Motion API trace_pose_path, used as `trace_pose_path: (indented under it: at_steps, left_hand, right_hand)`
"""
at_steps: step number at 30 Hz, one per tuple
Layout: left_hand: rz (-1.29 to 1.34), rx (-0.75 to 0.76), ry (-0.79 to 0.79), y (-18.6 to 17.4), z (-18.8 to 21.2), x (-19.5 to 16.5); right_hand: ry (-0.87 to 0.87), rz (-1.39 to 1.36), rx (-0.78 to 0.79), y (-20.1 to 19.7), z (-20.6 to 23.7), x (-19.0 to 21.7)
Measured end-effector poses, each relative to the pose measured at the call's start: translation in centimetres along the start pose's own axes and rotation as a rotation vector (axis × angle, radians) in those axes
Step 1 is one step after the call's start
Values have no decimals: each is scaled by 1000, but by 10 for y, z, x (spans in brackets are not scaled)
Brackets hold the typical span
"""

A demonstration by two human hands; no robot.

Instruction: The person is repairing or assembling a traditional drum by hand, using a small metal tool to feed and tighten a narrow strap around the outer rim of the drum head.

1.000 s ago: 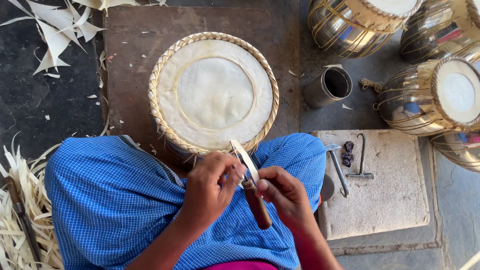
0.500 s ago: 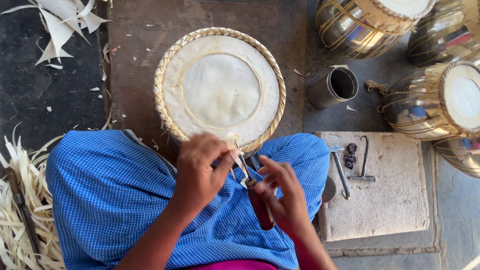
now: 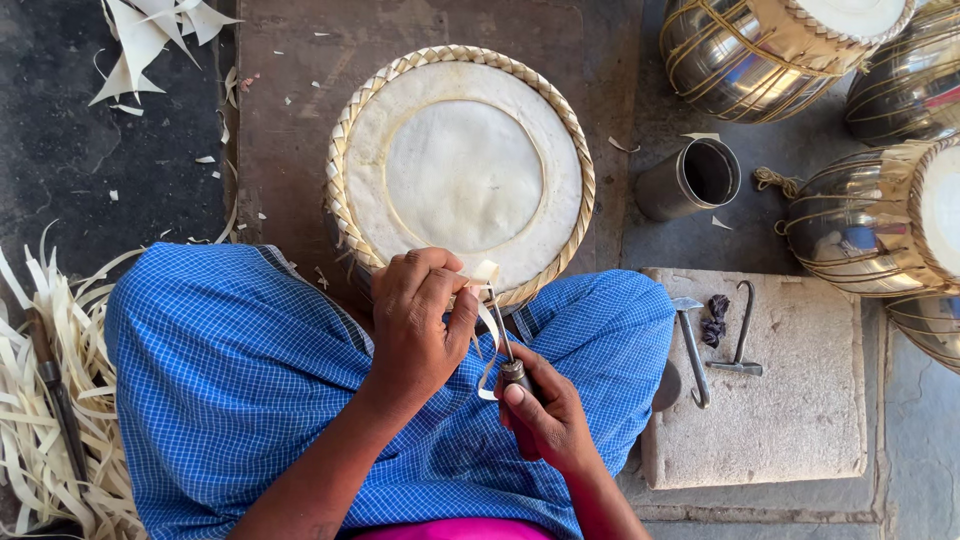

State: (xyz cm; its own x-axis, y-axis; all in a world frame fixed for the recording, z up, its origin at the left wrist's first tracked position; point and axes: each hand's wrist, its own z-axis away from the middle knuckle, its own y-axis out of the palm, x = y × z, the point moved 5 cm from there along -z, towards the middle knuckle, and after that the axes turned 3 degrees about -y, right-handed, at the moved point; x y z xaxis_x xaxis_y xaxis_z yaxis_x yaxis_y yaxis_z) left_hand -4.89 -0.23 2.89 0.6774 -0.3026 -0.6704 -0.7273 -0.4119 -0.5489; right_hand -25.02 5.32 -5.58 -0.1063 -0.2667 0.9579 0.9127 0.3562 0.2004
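A round drum (image 3: 462, 165) with a pale skin head and a braided straw-coloured rim stands between my knees. My left hand (image 3: 420, 320) pinches a thin pale leather strip (image 3: 486, 275) at the drum's near rim. My right hand (image 3: 545, 415) grips a knife (image 3: 505, 350) by its dark handle, the blade pointing up against the strip. A curl of the strip hangs beside the blade. Blue checked cloth (image 3: 230, 380) covers my lap.
A stone slab (image 3: 790, 420) at right carries a small hammer (image 3: 692, 350) and a metal hook (image 3: 742, 335). A metal cup (image 3: 692, 180) stands beyond it. Several shiny metal drums (image 3: 860, 220) line the right. Pale strip offcuts (image 3: 40, 400) pile at left.
The knife has swung from slanting across my lap to upright against the strip. My left hand moved up to the drum's rim and pinched the strip's end.
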Motion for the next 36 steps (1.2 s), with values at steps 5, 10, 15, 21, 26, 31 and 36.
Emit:
trace_pose_path:
  at_steps: [5, 10, 15, 21, 26, 31, 36]
  left_hand:
    - [-16, 6, 5, 2, 2, 1]
    - [-37, 5, 16, 2, 1, 1]
    - [-47, -1, 21, 3, 2, 1]
    - [-64, 9, 27, 4, 2, 2]
    - [-37, -11, 24, 3, 3, -5]
    - [23, -17, 28, 4, 2, -8]
    - [53, -19, 16, 2, 3, -6]
  right_hand:
    - [19, -22, -27, 0, 1, -6]
    - [23, -24, -32, -1, 0, -8]
    - [26, -29, -33, -1, 0, -8]
    - [21, -18, -15, 1, -3, -6]
    - [32, 14, -31, 2, -4, -6]
    - [49, -7, -15, 2, -6, -5]
    - [44, -7, -2, 2, -6, -5]
